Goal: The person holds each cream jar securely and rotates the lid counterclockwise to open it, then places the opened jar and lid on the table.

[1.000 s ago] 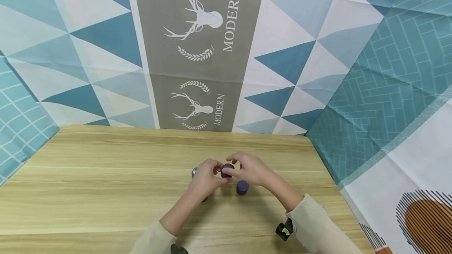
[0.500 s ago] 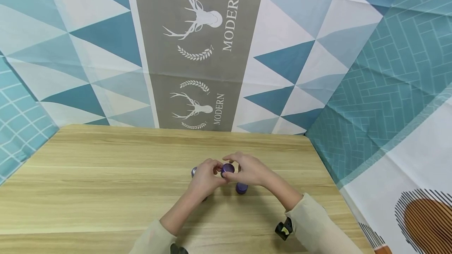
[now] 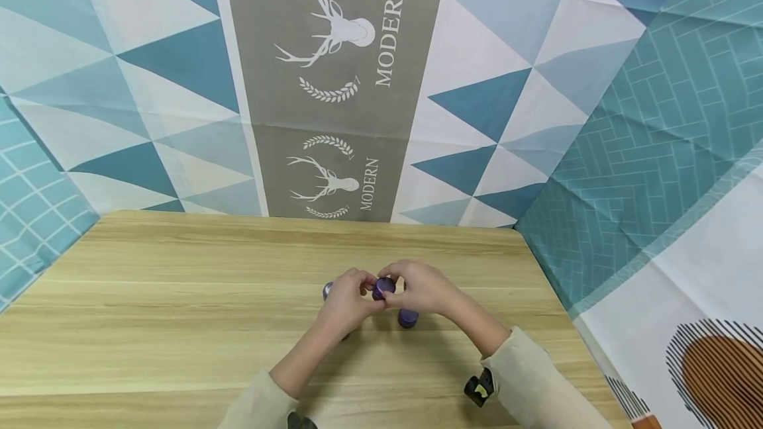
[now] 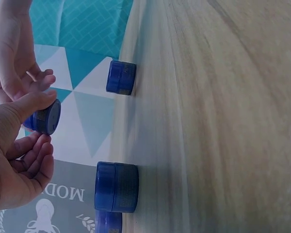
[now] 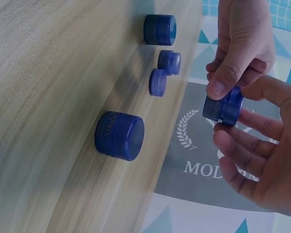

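A small dark blue cream jar (image 3: 383,288) is between both hands, raised over the table. My left hand (image 3: 348,301) pinches its lettered body (image 5: 212,109) between thumb and fingers. My right hand (image 3: 419,287) grips its shiny lid (image 5: 231,107) from the other side, thumb on the near edge and forefinger on the far one. A narrow seam between lid and body shows in the right wrist view. Beneath the right hand stands another capped blue jar (image 3: 408,318), lettered AUPRES in the right wrist view.
Left of the hands, mostly behind the left hand in the head view, are a larger blue jar (image 5: 160,29), a small jar with a stepped neck (image 5: 169,62) and a flat round piece like a lid (image 5: 157,82). All rest on the wooden table (image 3: 179,296), with patterned cloth (image 3: 334,85) behind.
The right hand's fingers were spread around the jar's lid and have drawn in onto it. The lid's top has turned slightly. The left hand stays in place.
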`<state>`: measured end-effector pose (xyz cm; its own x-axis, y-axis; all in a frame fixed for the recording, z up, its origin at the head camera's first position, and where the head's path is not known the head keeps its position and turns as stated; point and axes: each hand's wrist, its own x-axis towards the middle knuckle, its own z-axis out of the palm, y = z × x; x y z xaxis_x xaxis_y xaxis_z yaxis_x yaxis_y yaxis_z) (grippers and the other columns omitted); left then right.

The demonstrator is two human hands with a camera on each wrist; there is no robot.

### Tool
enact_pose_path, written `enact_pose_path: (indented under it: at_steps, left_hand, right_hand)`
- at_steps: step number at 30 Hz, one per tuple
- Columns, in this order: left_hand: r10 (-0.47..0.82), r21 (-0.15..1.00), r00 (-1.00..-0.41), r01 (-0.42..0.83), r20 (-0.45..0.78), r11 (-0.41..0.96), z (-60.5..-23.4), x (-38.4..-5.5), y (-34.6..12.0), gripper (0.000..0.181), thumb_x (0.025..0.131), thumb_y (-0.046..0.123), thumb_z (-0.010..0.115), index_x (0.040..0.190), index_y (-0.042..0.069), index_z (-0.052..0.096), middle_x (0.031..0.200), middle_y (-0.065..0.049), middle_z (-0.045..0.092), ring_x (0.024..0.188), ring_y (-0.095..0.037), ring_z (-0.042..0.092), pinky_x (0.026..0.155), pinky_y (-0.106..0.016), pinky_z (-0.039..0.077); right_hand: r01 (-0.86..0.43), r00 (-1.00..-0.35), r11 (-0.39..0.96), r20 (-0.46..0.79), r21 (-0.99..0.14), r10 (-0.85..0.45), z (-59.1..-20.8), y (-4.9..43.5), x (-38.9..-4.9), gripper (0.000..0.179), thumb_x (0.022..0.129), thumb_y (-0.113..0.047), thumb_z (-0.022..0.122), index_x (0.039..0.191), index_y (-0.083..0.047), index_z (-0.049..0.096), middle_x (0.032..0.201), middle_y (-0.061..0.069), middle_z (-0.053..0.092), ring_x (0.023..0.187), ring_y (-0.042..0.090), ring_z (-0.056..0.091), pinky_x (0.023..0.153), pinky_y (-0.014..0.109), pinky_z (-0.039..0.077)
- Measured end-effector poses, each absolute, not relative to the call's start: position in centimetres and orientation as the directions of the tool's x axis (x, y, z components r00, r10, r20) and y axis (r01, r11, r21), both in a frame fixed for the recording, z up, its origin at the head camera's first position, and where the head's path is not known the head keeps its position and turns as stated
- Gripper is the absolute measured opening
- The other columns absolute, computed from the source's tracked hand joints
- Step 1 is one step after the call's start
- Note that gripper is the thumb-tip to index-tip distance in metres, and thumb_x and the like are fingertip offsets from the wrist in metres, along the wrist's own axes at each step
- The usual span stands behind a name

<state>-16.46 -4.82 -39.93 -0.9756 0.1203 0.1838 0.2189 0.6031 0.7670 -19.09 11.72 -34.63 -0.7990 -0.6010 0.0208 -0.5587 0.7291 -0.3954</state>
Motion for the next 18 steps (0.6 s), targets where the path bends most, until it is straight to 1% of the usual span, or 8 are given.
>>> enact_pose_path:
  at_steps: [2,5,7,9,13,15,18]
  left_hand:
    - [0.123,0.765,-0.974,0.224,0.189,0.603,-39.95,-16.45,-4.84,0.03,0.066,0.019,0.079,0.09,0.004,0.067,0.086,-0.006,0.061,0.08,-0.016,0.056,0.071,-0.028,0.048]
    - [0.119,0.768,-0.975,0.222,0.189,0.601,-39.86,-16.4,-4.86,0.031,0.066,0.021,0.079,0.09,0.005,0.068,0.087,-0.004,0.061,0.081,-0.016,0.056,0.072,-0.029,0.048]
    - [0.114,0.772,-0.976,0.218,0.188,0.597,-39.79,-16.38,-4.86,0.033,0.066,0.024,0.08,0.09,0.006,0.068,0.087,-0.003,0.061,0.082,-0.017,0.056,0.072,-0.03,0.048]
    - [0.108,0.776,-0.977,0.211,0.183,0.595,-39.69,-16.36,-4.86,0.034,0.066,0.028,0.081,0.09,0.008,0.067,0.088,-0.002,0.061,0.082,-0.018,0.056,0.072,-0.03,0.047]
    - [0.109,0.776,-0.977,0.21,0.18,0.595,-39.75,-16.34,-4.89,0.034,0.066,0.029,0.082,0.089,0.008,0.067,0.087,-0.003,0.061,0.083,-0.019,0.056,0.072,-0.031,0.047]
    - [0.115,0.772,-0.976,0.218,0.187,0.598,-39.8,-16.32,-4.91,0.033,0.067,0.027,0.081,0.089,0.008,0.067,0.087,-0.004,0.061,0.082,-0.018,0.056,0.071,-0.029,0.047]
    - [0.12,0.768,-0.974,0.227,0.194,0.599,-39.8,-16.29,-4.88,0.031,0.068,0.026,0.08,0.088,0.007,0.067,0.087,-0.004,0.061,0.079,-0.016,0.054,0.07,-0.028,0.045]
  right_hand:
    - [-0.559,-0.795,0.724,0.014,-0.404,-0.606,-34.64,11.78,-19.08,0.04,0.081,-0.03,0.067,0.117,-0.012,0.064,0.094,-0.002,0.066,0.071,0.006,0.055,0.062,0.022,0.045]
    - [-0.532,-0.81,0.727,0.01,-0.433,-0.586,-34.64,11.86,-19.0,0.046,0.084,-0.037,0.064,0.122,-0.012,0.06,0.102,0.002,0.065,0.064,0.006,0.052,0.057,0.023,0.044]
    - [-0.511,-0.827,0.737,0.019,-0.443,-0.562,-34.63,11.87,-18.94,0.048,0.085,-0.043,0.063,0.123,-0.012,0.06,0.103,0.003,0.065,0.062,0.006,0.051,0.055,0.023,0.043]
    - [-0.499,-0.838,0.744,0.031,-0.445,-0.544,-34.62,11.85,-18.91,0.045,0.085,-0.044,0.063,0.118,-0.013,0.062,0.098,0.002,0.066,0.062,0.007,0.051,0.054,0.023,0.042]
    - [-0.511,-0.835,0.744,0.045,-0.43,-0.548,-34.6,11.79,-18.94,0.033,0.084,-0.035,0.067,0.108,-0.012,0.067,0.084,-0.002,0.064,0.064,0.007,0.051,0.055,0.022,0.041]
    - [-0.532,-0.82,0.734,0.041,-0.421,-0.571,-34.58,11.79,-18.99,0.03,0.083,-0.03,0.069,0.107,-0.011,0.068,0.083,-0.003,0.064,0.066,0.007,0.052,0.056,0.021,0.042]
    - [-0.565,-0.792,0.715,0.029,-0.412,-0.609,-34.57,11.82,-19.05,0.033,0.082,-0.024,0.07,0.111,-0.01,0.066,0.087,-0.002,0.064,0.068,0.006,0.053,0.057,0.02,0.044]
